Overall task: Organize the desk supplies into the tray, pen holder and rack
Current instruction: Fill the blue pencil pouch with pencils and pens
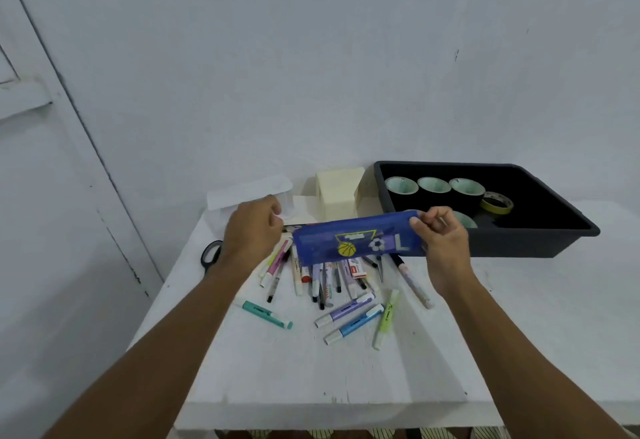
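Head view: my right hand [441, 239] pinches one end of the blue pencil case [356, 241], above the pens [332, 286] scattered on the table [311, 369] beside the black tray [519, 244]. My left hand [252, 234] is at the other end; whether it grips, I cannot tell.

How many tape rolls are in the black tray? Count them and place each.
6 tape rolls: three along the back wall of the tray, a yellow one right of them, two in front partly behind the blue pouch and right hand. Others may be hidden.
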